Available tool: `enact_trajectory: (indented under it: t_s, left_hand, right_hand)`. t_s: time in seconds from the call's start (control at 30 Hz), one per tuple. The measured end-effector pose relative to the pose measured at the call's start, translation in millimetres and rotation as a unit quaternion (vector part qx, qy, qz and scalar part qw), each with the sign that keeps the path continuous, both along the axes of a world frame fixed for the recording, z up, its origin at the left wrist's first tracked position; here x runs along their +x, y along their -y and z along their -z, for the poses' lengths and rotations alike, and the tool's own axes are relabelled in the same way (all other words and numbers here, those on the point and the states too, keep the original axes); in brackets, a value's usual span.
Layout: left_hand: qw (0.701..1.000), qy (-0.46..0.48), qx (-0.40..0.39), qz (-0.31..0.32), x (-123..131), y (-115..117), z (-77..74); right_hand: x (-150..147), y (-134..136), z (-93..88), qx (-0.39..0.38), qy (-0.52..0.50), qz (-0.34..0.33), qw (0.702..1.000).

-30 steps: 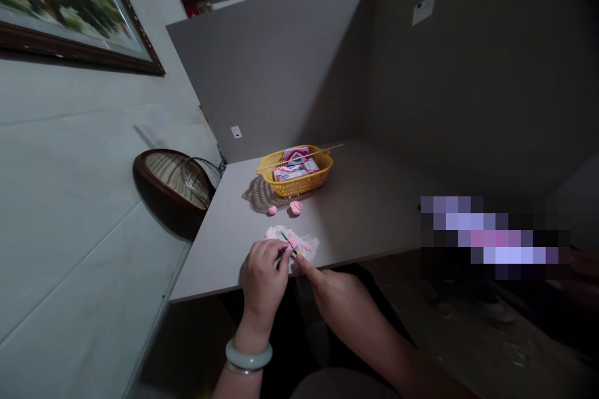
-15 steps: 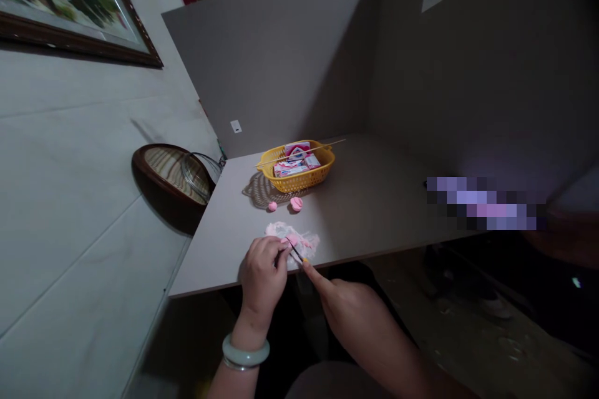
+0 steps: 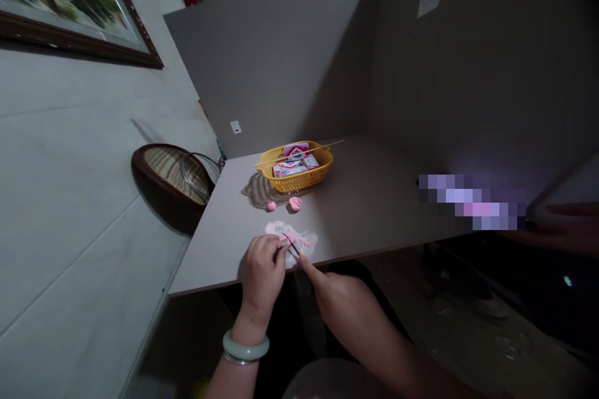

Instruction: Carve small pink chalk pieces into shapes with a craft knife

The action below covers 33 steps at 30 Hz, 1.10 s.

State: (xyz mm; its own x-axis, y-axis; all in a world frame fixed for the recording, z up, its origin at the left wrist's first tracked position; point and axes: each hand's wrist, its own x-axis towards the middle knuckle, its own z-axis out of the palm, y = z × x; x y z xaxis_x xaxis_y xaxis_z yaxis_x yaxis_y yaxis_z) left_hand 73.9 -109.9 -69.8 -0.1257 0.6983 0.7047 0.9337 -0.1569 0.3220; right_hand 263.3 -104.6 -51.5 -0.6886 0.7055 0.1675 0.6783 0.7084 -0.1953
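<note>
My left hand [image 3: 263, 260] is closed near the table's front edge, its thumb and fingers pinched on a small pink piece [image 3: 291, 236] that looks like soap or clay. My right hand [image 3: 334, 293] grips a slim dark carving knife [image 3: 292, 245], forefinger stretched along it. The blade's tip meets the pink piece; most of the handle is hidden under my hand. Pale pink shavings [image 3: 276, 226] lie spread beneath and around both hands. Just beyond them sit a small pink ball [image 3: 271, 206] and a larger pink piece with carved folds [image 3: 294, 204].
A yellow plastic basket [image 3: 299, 183] with pink-and-white boxes [image 3: 294, 167] stands farther back, a thin stick [image 3: 322, 147] across its rim. Grey panels [image 3: 281, 75] bound the table. A round wooden-framed object [image 3: 163, 184] is at the left. Another person's hand [image 3: 571, 224] is beside a blurred-out patch at right.
The knife and my right hand have shifted slightly up and left against the pink piece. My left hand keeps its hold. At right, the other person's hand has come further into view.
</note>
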Motion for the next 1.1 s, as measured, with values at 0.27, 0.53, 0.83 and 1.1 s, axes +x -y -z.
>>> enact_trajectory:
  t_s: [0.27, 0.53, 0.83, 1.1]
  left_hand:
    - [1.000, 0.004, 0.004, -0.005, -0.2, 2.5, -0.3]
    - [1.000, 0.007, -0.002, -0.002, -0.1, 0.5, -0.8]
    - [1.000, 0.011, -0.006, -0.014, 2.9, 0.5, -8.1]
    - [1.000, 0.021, -0.022, 0.000, 4.5, -6.4, -12.5]
  right_hand:
    - [0.5, 2.0, 3.0, -0.004, 0.005, -0.004, 1.000]
    - [-11.6, -9.5, -1.5, -0.016, 0.009, 0.000, 1.000]
    - [-14.5, -16.7, 6.3, -0.002, -0.029, -0.019, 0.999]
    - [-12.7, -23.4, 5.0, -0.004, -0.036, -0.024, 0.999]
